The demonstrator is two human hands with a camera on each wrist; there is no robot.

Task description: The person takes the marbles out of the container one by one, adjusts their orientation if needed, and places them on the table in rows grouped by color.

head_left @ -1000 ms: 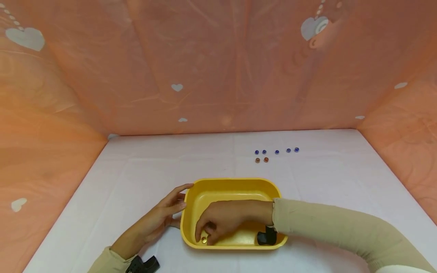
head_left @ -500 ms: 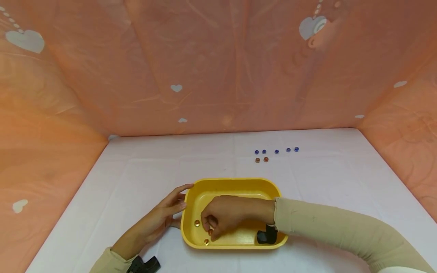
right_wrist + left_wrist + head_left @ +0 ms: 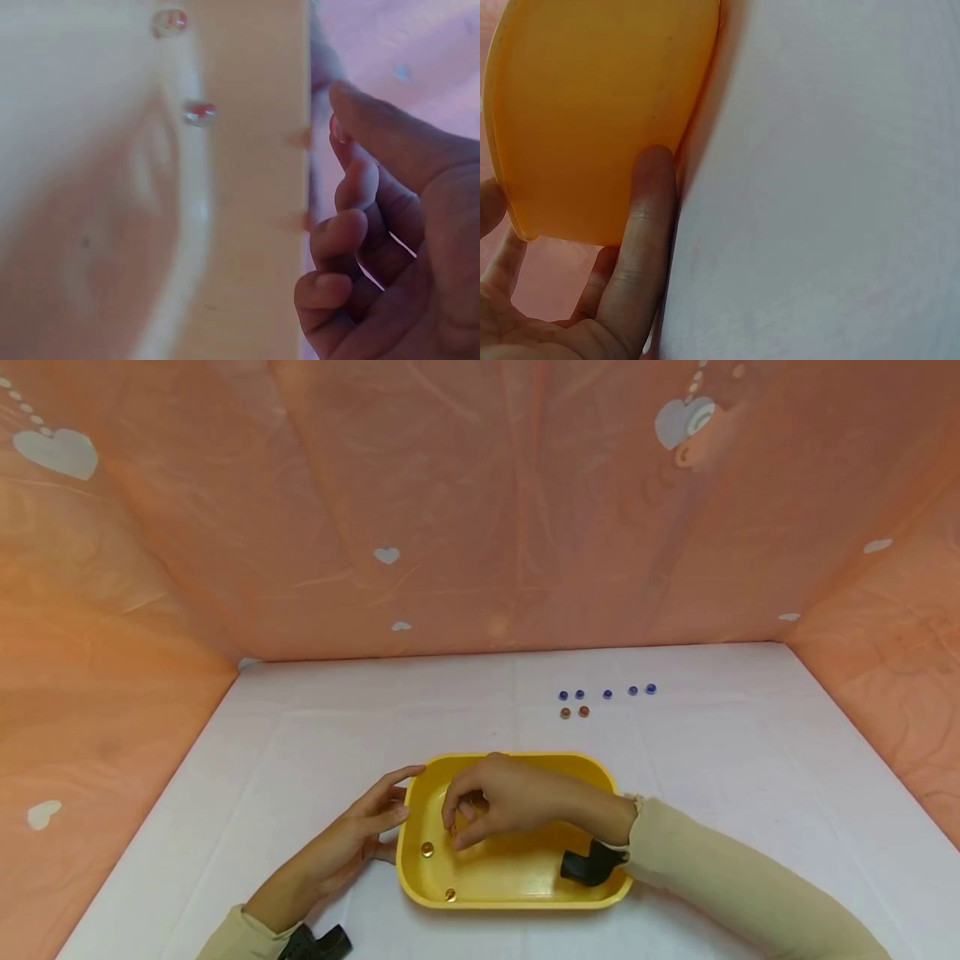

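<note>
A yellow tray (image 3: 517, 764) sits on the white table (image 3: 300, 735) in front of me. My left hand (image 3: 378, 818) rests flat against its left outer wall with straight fingers; in the left wrist view one finger (image 3: 649, 217) lies along the tray (image 3: 592, 105). Above the tray's left half, my right hand (image 3: 459, 827) is raised with curled fingers, and its fingertips pinch what looks like a small amber bead. Two amber beads (image 3: 427, 849) (image 3: 450, 894) lie on the tray floor. The right wrist view shows the curled right hand (image 3: 352, 225) beside the tray (image 3: 247, 187), and two beads (image 3: 200, 112).
A row of several small blue beads (image 3: 607, 694) lies on the table beyond the tray, with two brown beads (image 3: 574, 712) just in front of it. Orange cloth walls (image 3: 480, 510) with white hearts close in the back and both sides.
The right hand rose from the tray's front left corner and moved back, fingers pinched together. Two beads now lie uncovered on the tray floor. The left hand stayed still.
</note>
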